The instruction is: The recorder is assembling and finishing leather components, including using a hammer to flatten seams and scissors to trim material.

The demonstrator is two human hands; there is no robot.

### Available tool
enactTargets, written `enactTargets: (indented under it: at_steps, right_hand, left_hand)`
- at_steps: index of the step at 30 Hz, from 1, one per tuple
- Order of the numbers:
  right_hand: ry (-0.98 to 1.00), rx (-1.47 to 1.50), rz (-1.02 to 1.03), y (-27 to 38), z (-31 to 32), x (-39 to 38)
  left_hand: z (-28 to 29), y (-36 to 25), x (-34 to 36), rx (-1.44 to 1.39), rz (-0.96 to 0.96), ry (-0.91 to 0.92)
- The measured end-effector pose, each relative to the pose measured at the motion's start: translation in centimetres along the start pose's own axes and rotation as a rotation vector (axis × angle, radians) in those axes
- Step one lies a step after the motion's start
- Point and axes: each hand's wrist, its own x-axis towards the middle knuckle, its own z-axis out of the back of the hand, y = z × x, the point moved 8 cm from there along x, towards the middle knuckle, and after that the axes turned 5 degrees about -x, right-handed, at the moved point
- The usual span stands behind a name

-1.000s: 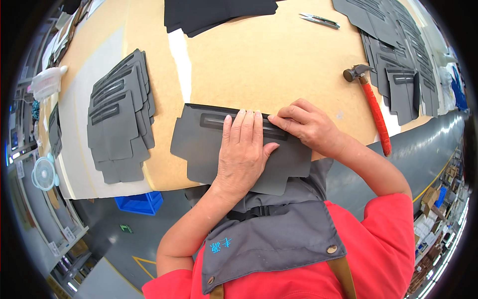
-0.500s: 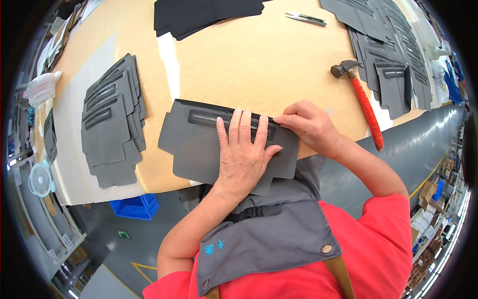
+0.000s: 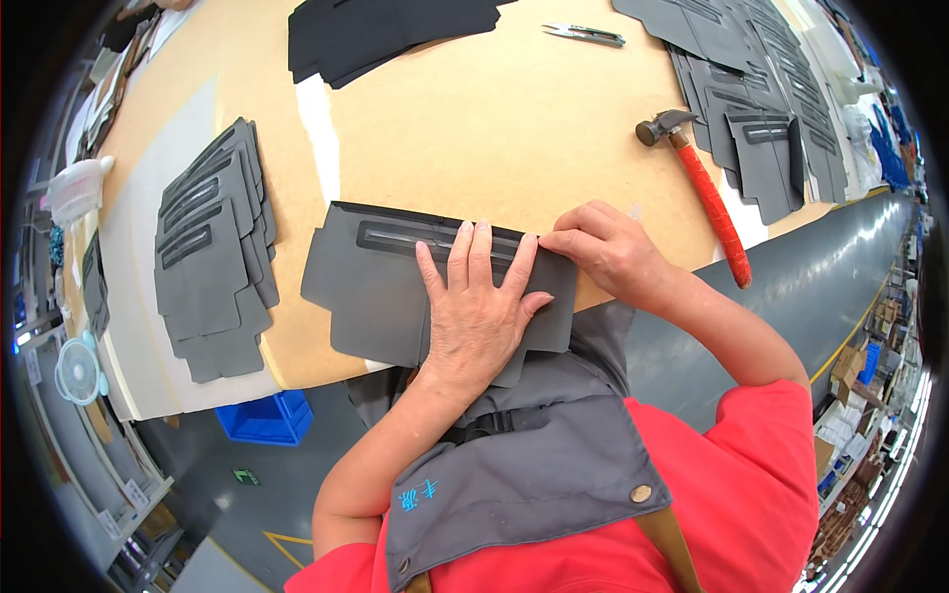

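A flat dark grey cut panel point(image 3: 371, 287) with a long slot strip along its top lies at the near edge of the tan worktable point(image 3: 474, 138). My left hand point(image 3: 474, 311) presses flat on the panel, fingers spread and pointing away from me. My right hand point(image 3: 603, 252) pinches the panel's upper right edge with thumb and forefinger, just beside the left fingertips. Both forearms come in from below over a grey apron and red shirt.
A stack of similar grey panels point(image 3: 213, 247) lies at the left. More grey panels point(image 3: 761, 109) fan out at the upper right, black pieces point(image 3: 386, 30) at the top. A red-handled hammer point(image 3: 707, 193) lies right of my hands, small snips point(image 3: 585, 35) farther back. A blue bin point(image 3: 262, 417) sits below the table.
My right hand's fingertips have crept a little along the panel's top edge; the left hand stays pressed flat. The view has shifted slightly.
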Motion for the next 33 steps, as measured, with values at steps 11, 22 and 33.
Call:
enactTargets:
  at_steps: [11, 22, 33]
  right_hand:
    - [0.037, -0.151, 0.099, -1.2, 1.6, 2.3]
    - [0.027, -0.169, 0.039, -3.6, 0.6, 4.8]
    - [-0.009, -0.186, 0.053, -4.6, 0.4, 4.7]
  left_hand:
    - [5.1, 3.5, 1.0, -0.176, 0.035, -0.152]
    - [5.3, 15.2, 4.0, -0.374, 0.287, -0.271]
    - [11.3, 17.0, -6.8, -0.032, 0.450, -0.073]
